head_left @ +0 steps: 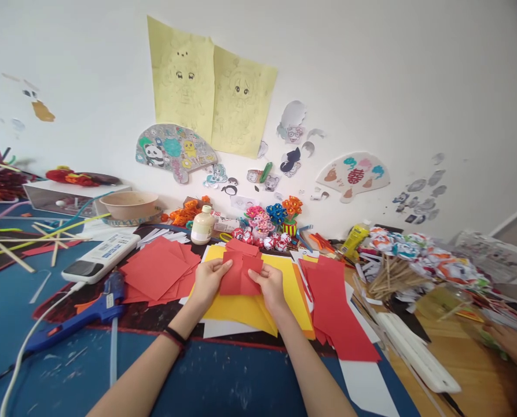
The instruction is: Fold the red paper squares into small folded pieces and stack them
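A folded piece of red paper [236, 281] is held up between my two hands, with a crease down its middle. My left hand [209, 281] pinches its left edge between thumb and fingers. On the opposite edge, my right hand [270, 284] grips it the same way, its thumb on the front. Beneath lie yellow sheets [241, 307] on white paper. A pile of red paper squares [158, 269] sits to the left of my hands. More red paper strips [343, 307] are stacked to the right.
At the left lie a blue glue gun [82, 318] and a white power strip [102, 258]. A glue bottle [202, 226] and pipe-cleaner flowers [278, 215] stand at the wall. Rightward are wooden sticks [392, 278], a white paper trimmer [418, 353] and another person's hand [508, 341].
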`<state>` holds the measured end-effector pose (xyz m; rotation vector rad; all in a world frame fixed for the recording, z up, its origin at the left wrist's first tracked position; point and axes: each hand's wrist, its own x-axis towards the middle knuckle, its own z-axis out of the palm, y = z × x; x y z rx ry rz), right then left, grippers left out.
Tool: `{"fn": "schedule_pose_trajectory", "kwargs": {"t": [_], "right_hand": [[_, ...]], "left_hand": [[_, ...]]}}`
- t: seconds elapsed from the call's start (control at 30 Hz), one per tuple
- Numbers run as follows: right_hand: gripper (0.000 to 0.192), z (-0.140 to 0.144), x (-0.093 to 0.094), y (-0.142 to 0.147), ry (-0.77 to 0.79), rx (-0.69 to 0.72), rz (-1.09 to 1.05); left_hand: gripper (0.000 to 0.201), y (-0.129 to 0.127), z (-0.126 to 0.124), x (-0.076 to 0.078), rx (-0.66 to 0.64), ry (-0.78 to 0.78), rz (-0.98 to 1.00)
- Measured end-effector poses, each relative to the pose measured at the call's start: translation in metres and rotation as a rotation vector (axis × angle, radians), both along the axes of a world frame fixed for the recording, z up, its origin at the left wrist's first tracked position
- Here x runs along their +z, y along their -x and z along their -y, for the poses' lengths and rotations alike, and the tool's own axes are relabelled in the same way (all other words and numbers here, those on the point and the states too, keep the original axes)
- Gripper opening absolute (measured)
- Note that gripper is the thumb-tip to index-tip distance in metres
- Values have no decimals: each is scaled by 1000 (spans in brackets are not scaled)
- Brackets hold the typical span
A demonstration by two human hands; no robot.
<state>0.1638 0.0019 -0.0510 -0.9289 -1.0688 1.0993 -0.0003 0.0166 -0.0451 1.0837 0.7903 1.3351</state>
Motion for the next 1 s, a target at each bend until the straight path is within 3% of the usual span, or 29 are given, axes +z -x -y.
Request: {"fn": "schedule_pose_trajectory", "kwargs": {"t": [0.3, 0.57, 0.8, 1.0], "right_hand": [[36, 1, 0, 1, 25, -20, -42], [35, 8, 13, 3, 32, 73, -53], [38, 6, 7, 5, 8, -125, 106], [37, 6, 5, 6, 1, -165, 80]], "left_hand": [[31, -2, 3, 4, 14, -2, 34], [37, -1, 2, 4, 48, -98, -148], [37, 0, 1, 1, 63, -124, -347], [39, 1, 2, 2, 71, -105, -330]]}}
